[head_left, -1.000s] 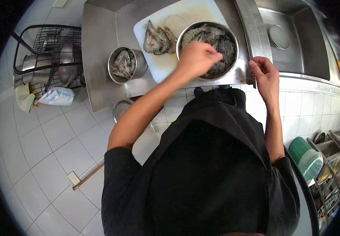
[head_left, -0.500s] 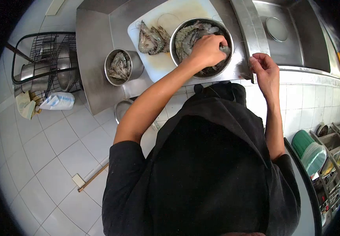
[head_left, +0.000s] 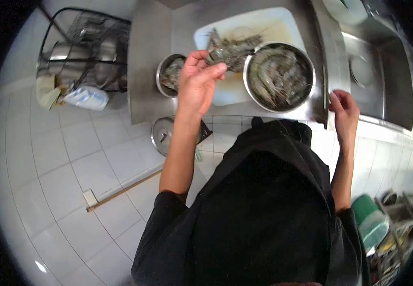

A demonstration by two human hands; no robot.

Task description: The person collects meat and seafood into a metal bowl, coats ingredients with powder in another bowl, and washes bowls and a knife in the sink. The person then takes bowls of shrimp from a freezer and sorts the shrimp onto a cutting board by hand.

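Observation:
My left hand [head_left: 198, 86] is closed on a greyish shrimp [head_left: 214, 57], pinched between thumb and fingers over the left part of a white cutting board [head_left: 228, 95]. Several raw shrimp [head_left: 244, 45] lie on the board beside it, partly overlapping it in view. To the right, a round steel bowl [head_left: 313, 78] full of whole shrimp [head_left: 280, 76] sits on the board. My right hand [head_left: 345, 114] is at the counter's raised edge near the sink, fingers curled together; whatever is between them cannot be made out.
A steel pot [head_left: 160, 78] with shrimp pieces stands left of the board, partly behind my left hand. A steel sink [head_left: 376, 90] is at the right. At the far left is a wire rack [head_left: 80, 62] with pots; a wooden stick [head_left: 125, 190] lies on the tiled floor.
My left hand has left the bowl and moved left to a shrimp above the board. The view has shifted, so the counter appears further right. My right hand stays by the counter edge.

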